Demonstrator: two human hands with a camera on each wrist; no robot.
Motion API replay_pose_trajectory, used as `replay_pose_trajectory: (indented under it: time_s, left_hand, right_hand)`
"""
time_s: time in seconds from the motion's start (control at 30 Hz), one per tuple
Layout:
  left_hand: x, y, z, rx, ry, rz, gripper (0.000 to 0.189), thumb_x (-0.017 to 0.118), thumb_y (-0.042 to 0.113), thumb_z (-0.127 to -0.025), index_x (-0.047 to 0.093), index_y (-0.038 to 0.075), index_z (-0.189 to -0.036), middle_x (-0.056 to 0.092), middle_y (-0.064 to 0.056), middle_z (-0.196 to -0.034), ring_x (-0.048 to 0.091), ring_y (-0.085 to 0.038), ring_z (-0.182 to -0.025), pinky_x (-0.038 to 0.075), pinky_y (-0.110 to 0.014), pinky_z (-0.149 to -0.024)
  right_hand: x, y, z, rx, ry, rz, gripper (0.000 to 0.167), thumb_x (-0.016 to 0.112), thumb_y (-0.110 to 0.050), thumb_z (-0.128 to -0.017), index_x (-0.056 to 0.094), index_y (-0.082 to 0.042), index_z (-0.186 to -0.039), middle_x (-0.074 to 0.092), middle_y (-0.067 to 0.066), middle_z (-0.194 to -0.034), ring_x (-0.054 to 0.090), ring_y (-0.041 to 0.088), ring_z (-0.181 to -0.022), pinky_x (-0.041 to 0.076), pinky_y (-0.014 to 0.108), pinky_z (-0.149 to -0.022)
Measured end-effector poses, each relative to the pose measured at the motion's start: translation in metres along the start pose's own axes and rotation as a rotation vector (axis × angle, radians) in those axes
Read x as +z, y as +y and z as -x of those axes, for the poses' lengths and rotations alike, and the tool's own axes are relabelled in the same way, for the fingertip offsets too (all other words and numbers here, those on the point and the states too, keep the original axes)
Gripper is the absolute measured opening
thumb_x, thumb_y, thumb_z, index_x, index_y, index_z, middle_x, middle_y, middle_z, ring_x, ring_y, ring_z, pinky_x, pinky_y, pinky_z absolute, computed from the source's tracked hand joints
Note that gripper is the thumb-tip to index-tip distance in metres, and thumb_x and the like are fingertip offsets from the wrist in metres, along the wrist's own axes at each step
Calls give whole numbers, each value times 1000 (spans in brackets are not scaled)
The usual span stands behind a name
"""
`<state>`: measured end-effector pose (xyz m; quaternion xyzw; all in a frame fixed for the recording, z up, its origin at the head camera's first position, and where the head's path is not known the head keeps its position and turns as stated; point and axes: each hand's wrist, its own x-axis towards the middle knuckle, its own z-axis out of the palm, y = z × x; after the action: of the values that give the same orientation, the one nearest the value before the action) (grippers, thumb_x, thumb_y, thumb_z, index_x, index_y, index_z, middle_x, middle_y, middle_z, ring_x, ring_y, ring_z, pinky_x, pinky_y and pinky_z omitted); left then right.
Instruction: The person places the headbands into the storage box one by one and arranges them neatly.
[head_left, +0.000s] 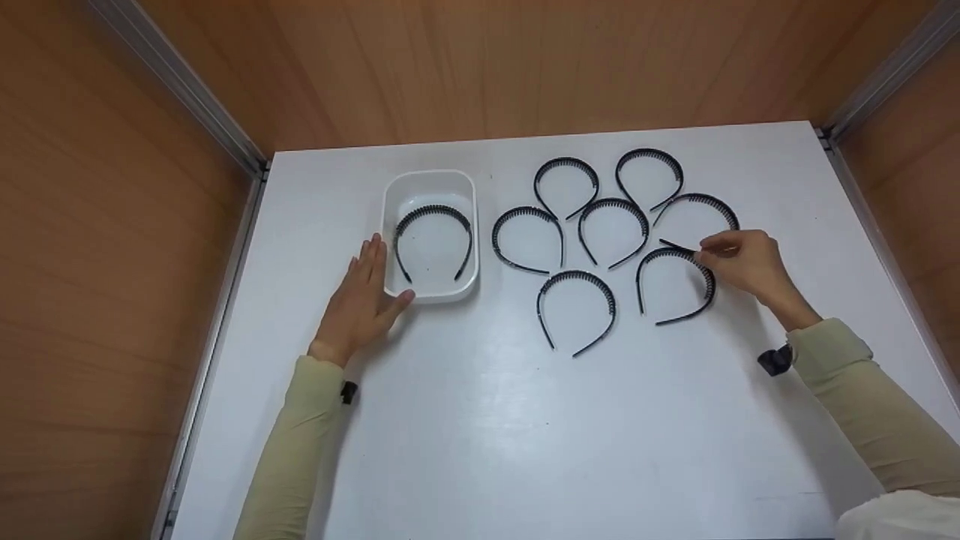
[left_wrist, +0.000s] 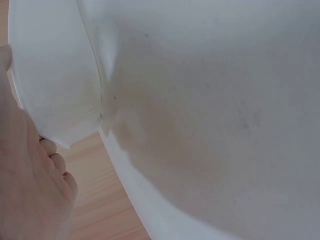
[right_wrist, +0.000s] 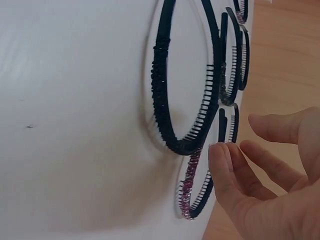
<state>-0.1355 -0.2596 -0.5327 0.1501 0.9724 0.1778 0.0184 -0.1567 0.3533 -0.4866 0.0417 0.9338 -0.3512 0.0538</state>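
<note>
My left hand [head_left: 356, 307] rests against the left side of a white plastic tray [head_left: 430, 298], fingers straight and thumb by its near corner. The left wrist view shows the palm [left_wrist: 30, 185] beside the tray's outer wall [left_wrist: 55, 75]. Inside the tray lies one black toothed headband [head_left: 433, 209]. Over at the right, my right hand [head_left: 742, 262] pinches one leg of a black headband [head_left: 705, 199] between thumb and fingertips. That headband shows pinkish glitter [right_wrist: 189, 185] in the right wrist view. Just below the hand lies another headband [head_left: 708, 281].
Several more black headbands lie on the white table right of the tray, among them a near one [head_left: 576, 276] and a far one [head_left: 649, 152]. Wooden panels [head_left: 480, 75] stand along the back and both sides.
</note>
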Motion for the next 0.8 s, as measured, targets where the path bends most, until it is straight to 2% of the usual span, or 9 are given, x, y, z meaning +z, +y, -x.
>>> replay_pose_trajectory:
  time_s: [0.1, 0.33, 0.6, 0.8]
  left_hand:
    - [0, 0, 0, 3, 0, -4, 99, 45, 66, -107, 0, 6, -172, -1, -9, -181, -2, -25, -168, 6, -42, -138]
    - [-1, 1, 0, -4, -1, -7, 99, 45, 66, -107, 0, 7, -172, -2, -8, -181, -3, -24, -168, 5, -41, -138]
    - [-1, 2, 3, -3, -5, -11, 97, 41, 66, -108, -1, 6, -172, -3, -8, -181, -4, -24, -168, 5, -42, -138]
    - [0, 0, 0, 5, -5, -17, 97, 43, 65, -108, 0, 5, -172, -2, -10, -181, -4, -25, -168, 4, -42, -138]
  right_hand:
    - [2, 7, 1, 19, -23, 9, 41, 76, -32, -100, 76, 0, -126, 76, 22, -124, 67, 9, -98, 48, 11, -70]
    - [2, 18, 3, 12, -19, 17, 36, 77, -27, -99, 78, 1, -122, 77, 23, -120, 59, -11, -82, 49, 10, -67]
    - [4, 26, 9, 34, -52, 6, 39, 79, -24, -97, 76, 1, -126, 76, 23, -122, 62, -3, -89, 51, 12, -71]
    - [6, 32, 12, 66, -77, -6, 43, 81, -26, -95, 74, 3, -125, 76, 22, -120, 63, -6, -83, 54, 16, -68]
